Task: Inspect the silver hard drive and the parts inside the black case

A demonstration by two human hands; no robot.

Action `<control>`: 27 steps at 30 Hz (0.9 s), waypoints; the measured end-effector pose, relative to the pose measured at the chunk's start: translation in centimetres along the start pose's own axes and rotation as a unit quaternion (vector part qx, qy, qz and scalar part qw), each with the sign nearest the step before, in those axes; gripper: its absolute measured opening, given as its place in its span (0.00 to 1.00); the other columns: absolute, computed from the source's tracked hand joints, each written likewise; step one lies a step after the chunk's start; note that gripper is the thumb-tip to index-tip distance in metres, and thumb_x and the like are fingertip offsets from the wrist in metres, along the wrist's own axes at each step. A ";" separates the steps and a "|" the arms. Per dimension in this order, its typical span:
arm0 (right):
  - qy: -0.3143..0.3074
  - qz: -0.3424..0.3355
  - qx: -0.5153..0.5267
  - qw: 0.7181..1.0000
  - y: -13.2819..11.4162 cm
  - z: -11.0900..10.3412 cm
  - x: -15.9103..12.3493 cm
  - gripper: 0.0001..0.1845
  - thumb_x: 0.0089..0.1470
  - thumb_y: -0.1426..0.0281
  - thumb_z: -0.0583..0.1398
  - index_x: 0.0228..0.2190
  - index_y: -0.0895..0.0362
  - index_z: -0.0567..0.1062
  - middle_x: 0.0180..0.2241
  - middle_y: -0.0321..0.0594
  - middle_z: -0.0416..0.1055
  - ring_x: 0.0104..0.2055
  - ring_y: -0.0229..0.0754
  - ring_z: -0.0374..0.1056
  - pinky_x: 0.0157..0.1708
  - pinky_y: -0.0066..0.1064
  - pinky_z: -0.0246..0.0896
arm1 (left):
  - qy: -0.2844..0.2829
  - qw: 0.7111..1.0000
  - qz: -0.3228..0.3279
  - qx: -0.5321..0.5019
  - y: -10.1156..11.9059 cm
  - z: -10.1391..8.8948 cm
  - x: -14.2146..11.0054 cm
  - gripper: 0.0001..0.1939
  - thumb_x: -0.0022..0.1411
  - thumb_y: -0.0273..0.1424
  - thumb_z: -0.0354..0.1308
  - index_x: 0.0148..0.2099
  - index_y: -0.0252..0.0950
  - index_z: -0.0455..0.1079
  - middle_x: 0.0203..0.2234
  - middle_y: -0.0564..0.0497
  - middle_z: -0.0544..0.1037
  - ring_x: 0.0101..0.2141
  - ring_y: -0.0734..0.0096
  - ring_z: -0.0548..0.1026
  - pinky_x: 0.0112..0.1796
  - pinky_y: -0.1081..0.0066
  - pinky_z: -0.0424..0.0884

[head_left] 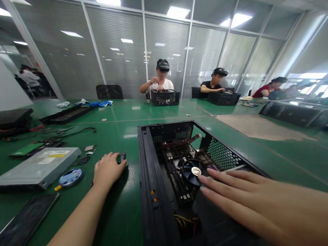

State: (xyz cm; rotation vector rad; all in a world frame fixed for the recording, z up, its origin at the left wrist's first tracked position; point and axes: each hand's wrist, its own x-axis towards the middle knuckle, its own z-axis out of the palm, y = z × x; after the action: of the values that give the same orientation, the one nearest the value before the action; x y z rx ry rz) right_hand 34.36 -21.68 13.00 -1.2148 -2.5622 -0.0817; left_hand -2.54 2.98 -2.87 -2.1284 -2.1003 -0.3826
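Observation:
An open black computer case lies on the green table in front of me. Inside it are a motherboard and a round cooling fan with a silver hub. My right hand reaches over the case with its fingers stretched out, their tips beside the fan; whether they touch it I cannot tell. Left of the case, my left hand is closed around a small dark part with a bit of green on it, low at the tabletop. The palm covers most of that part, so its kind is unclear.
At left lie a silver optical drive, a blue round object, a green circuit board, a dark flat panel and cables. Across the table, co-workers sit at black cases. A brown sheet lies at right.

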 end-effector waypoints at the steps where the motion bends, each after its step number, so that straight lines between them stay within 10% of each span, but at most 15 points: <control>1: 0.002 -0.016 -0.009 1.000 0.0 0.9 -0.9 0.52 0.42 0.60 0.70 0.65 0.46 0.56 0.61 0.38 0.64 0.59 0.55 0.65 0.55 0.41 0.66 | 0.002 1.000 -0.001 -0.001 0.0 0.1 0.0 0.30 0.61 0.50 0.47 0.57 0.37 0.70 0.58 0.39 0.69 0.58 0.48 0.65 0.55 0.54 0.61; 4: -0.013 -0.054 -0.025 0.998 0.5 2.3 -1.6 0.56 0.44 0.65 0.69 0.68 0.53 0.47 0.64 0.44 0.57 0.61 0.56 0.62 0.59 0.43 0.63 | 0.010 1.000 -0.003 -0.009 -0.1 0.3 -0.1 0.29 0.60 0.49 0.49 0.56 0.37 0.70 0.58 0.40 0.70 0.58 0.48 0.65 0.56 0.55 0.61; 13: -0.005 -0.061 0.030 0.998 4.1 3.2 3.6 0.53 0.37 0.60 0.72 0.63 0.54 0.61 0.62 0.47 0.62 0.61 0.56 0.63 0.61 0.45 0.59 | 0.053 0.996 -0.042 -0.052 -0.7 1.1 0.1 0.28 0.65 0.44 0.44 0.57 0.33 0.68 0.59 0.37 0.68 0.59 0.51 0.66 0.56 0.56 0.63; 27: -0.034 0.005 -0.120 0.992 14.7 10.5 28.9 0.51 0.33 0.50 0.72 0.58 0.54 0.67 0.60 0.49 0.64 0.62 0.60 0.59 0.59 0.49 0.54 | 0.064 0.993 -0.087 -0.044 -0.7 1.0 -0.4 0.26 0.61 0.31 0.46 0.60 0.30 0.65 0.61 0.35 0.65 0.59 0.51 0.65 0.56 0.56 0.63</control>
State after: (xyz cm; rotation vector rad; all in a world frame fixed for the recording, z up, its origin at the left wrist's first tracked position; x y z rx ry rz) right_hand 25.78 11.18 10.42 -1.3348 -2.6649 -0.3608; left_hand -3.13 2.89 -3.95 -1.9141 -2.2396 -0.6245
